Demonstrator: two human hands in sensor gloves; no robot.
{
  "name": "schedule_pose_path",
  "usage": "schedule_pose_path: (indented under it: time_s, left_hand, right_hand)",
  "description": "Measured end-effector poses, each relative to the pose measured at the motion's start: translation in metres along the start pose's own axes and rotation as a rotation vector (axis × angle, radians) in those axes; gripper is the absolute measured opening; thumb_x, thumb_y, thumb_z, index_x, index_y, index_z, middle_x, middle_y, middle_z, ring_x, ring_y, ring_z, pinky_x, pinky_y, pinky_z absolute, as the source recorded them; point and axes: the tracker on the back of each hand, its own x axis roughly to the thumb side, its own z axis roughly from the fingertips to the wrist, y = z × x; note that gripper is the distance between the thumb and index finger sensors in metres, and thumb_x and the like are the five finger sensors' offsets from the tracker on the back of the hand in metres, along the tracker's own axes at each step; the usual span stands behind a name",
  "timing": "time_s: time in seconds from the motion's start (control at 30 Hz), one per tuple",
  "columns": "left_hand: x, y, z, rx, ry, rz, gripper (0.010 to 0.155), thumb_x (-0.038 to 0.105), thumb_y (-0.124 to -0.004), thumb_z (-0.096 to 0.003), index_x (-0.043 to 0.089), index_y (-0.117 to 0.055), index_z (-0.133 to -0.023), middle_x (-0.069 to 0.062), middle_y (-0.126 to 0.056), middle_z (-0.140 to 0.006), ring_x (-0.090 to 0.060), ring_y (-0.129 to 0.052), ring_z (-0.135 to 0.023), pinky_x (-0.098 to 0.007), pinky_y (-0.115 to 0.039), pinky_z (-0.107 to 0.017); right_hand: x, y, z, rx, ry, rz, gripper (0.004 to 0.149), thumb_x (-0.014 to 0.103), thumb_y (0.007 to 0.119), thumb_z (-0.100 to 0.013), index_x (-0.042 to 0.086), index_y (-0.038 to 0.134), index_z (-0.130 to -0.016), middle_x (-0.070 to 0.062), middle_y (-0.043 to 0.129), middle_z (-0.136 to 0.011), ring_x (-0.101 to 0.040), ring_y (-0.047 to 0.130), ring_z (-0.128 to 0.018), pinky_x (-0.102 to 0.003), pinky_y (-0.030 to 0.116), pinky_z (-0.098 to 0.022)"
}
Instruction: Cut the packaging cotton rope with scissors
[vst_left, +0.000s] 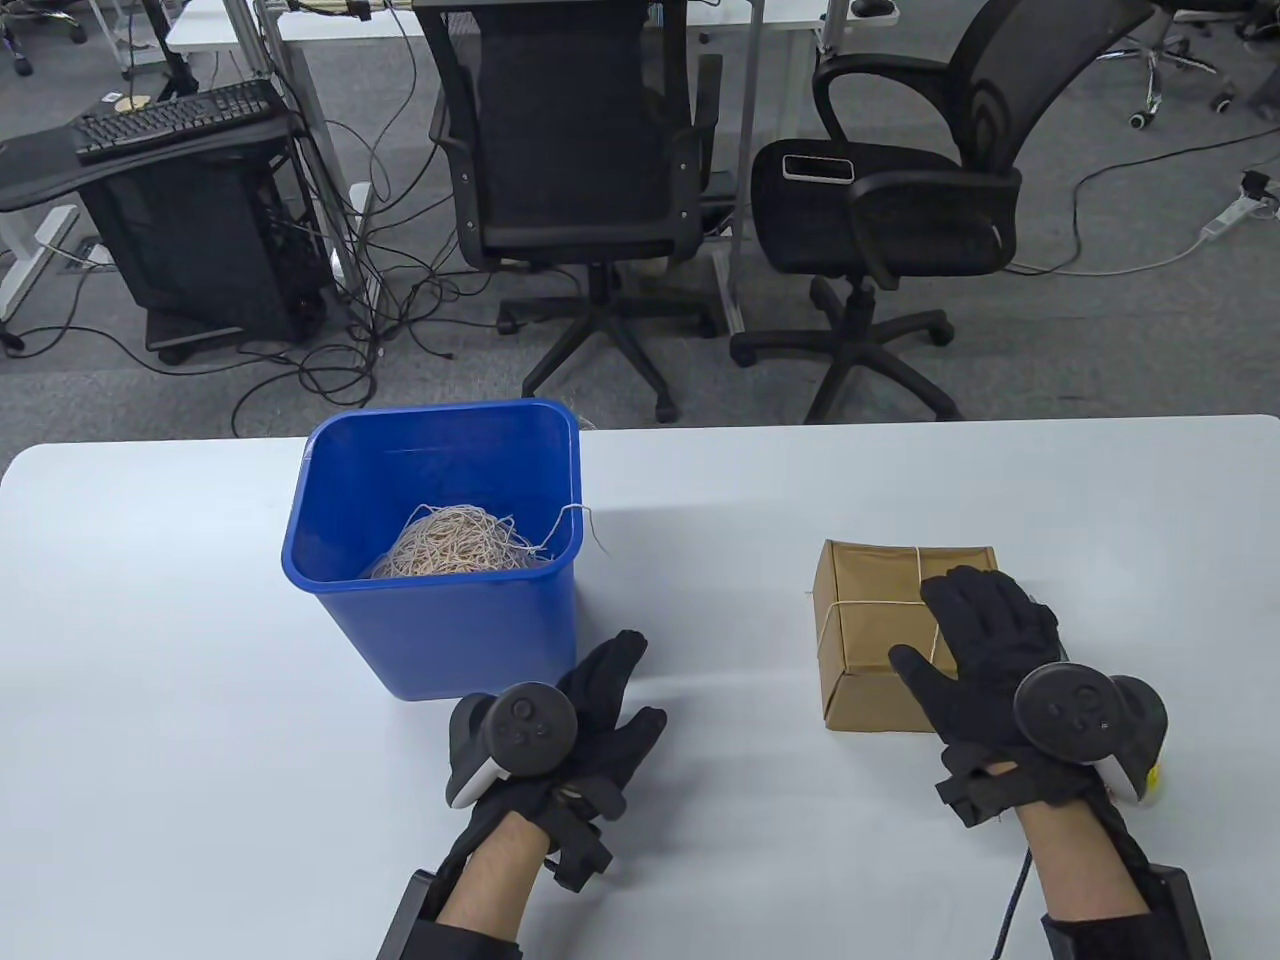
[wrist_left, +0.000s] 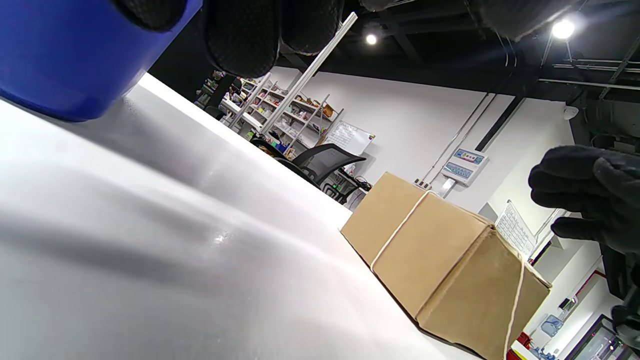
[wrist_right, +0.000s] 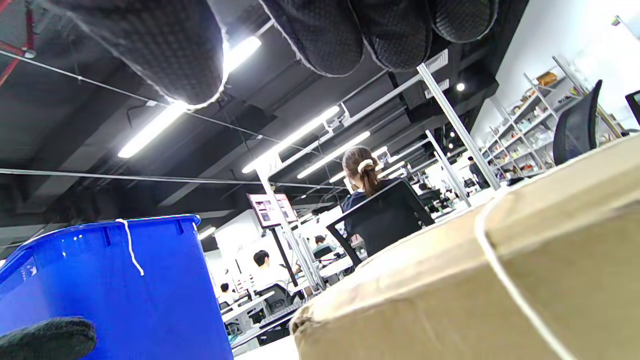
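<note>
A brown paper package (vst_left: 875, 650) tied crosswise with white cotton rope (vst_left: 880, 604) lies on the table's right side. It also shows in the left wrist view (wrist_left: 440, 260) and the right wrist view (wrist_right: 500, 280). My right hand (vst_left: 985, 640) is spread open over the package's near right part. The left wrist view shows this hand (wrist_left: 590, 195) above the package, apart from it. My left hand (vst_left: 600, 700) is open and empty, fingers stretched out, by the near right corner of the blue bin (vst_left: 440, 640). No scissors are plainly in view.
The blue bin holds a pile of cut rope (vst_left: 450, 545), with one strand hanging over its rim (wrist_right: 131, 247). A small yellow thing (vst_left: 1155, 785) shows under my right wrist tracker; I cannot tell what it is. Office chairs stand beyond the white table's (vst_left: 150, 650) far edge.
</note>
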Motion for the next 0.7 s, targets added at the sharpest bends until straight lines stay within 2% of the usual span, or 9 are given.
schedule_pose_path:
  time_s: [0.1, 0.27, 0.37, 0.47, 0.53, 0.57, 0.7]
  left_hand:
    - [0.0, 0.002, 0.0, 0.006, 0.004, 0.007, 0.075, 0.053, -0.065, -0.0562, 0.022, -0.03, -0.114, -0.024, -0.047, -0.112, -0.054, -0.068, -0.093, -0.072, -0.055, -0.061]
    - [-0.001, 0.005, 0.0, 0.017, 0.01, 0.02, 0.074, 0.053, -0.065, -0.0562, 0.022, -0.03, -0.114, -0.024, -0.048, -0.112, -0.054, -0.068, -0.093, -0.072, -0.055, -0.061]
    - [-0.001, 0.006, 0.0, 0.014, 0.011, 0.026, 0.074, 0.053, -0.065, -0.0563, 0.022, -0.031, -0.114, -0.024, -0.048, -0.112, -0.054, -0.069, -0.092, -0.073, -0.055, -0.061]
    - [-0.001, 0.006, 0.0, 0.01, 0.01, 0.028, 0.074, 0.053, -0.065, -0.0564, 0.022, -0.031, -0.114, -0.024, -0.049, -0.112, -0.054, -0.069, -0.092, -0.073, -0.055, -0.061]
    - [-0.001, 0.006, 0.0, 0.006, 0.01, 0.025, 0.074, 0.053, -0.065, -0.0563, 0.022, -0.031, -0.114, -0.024, -0.049, -0.111, -0.054, -0.069, -0.092, -0.073, -0.054, -0.061]
    - [-0.001, 0.006, 0.0, 0.003, 0.01, 0.024, 0.074, 0.053, -0.065, -0.0563, 0.022, -0.031, -0.114, -0.024, -0.049, -0.112, -0.054, -0.069, -0.092, -0.072, -0.055, -0.061]
    - [0.0, 0.005, 0.0, -0.013, 0.011, 0.017, 0.074, 0.053, -0.065, -0.0564, 0.022, -0.031, -0.114, -0.024, -0.049, -0.111, -0.054, -0.069, -0.092, -0.073, -0.054, -0.061]
  right_hand:
    - [-0.011, -0.008, -0.001, -0.011, 0.033, -0.01, 0.067, 0.045, 0.081, -0.048, 0.004, 0.069, -0.099, -0.03, 0.063, -0.107, -0.058, 0.049, -0.098, -0.086, 0.03, -0.063]
    - [-0.027, -0.021, -0.009, -0.027, 0.053, 0.062, 0.045, 0.027, 0.078, -0.051, 0.003, 0.081, -0.089, -0.029, 0.079, -0.094, -0.055, 0.067, -0.088, -0.083, 0.035, -0.065]
    - [-0.038, -0.021, -0.024, 0.025, 0.042, 0.106, 0.044, 0.028, 0.081, -0.048, 0.005, 0.084, -0.086, -0.027, 0.084, -0.092, -0.053, 0.073, -0.085, -0.082, 0.044, -0.064]
    - [-0.044, -0.015, -0.042, 0.143, 0.042, 0.049, 0.061, 0.039, 0.09, -0.043, 0.005, 0.079, -0.093, -0.027, 0.076, -0.101, -0.053, 0.07, -0.09, -0.082, 0.048, -0.063]
    - [-0.044, -0.007, -0.053, 0.237, 0.042, 0.001, 0.076, 0.046, 0.094, -0.039, 0.007, 0.07, -0.1, -0.026, 0.063, -0.11, -0.056, 0.065, -0.094, -0.082, 0.048, -0.062]
    - [-0.042, 0.0, -0.06, 0.332, 0.034, -0.015, 0.082, 0.049, 0.096, -0.037, 0.01, 0.066, -0.103, -0.024, 0.056, -0.115, -0.056, 0.06, -0.096, -0.083, 0.046, -0.063]
    - [-0.03, 0.026, -0.082, 0.645, 0.055, 0.085, 0.104, 0.059, 0.099, -0.03, 0.024, 0.045, -0.112, -0.018, 0.029, -0.122, -0.053, 0.024, -0.106, -0.082, 0.028, -0.068]
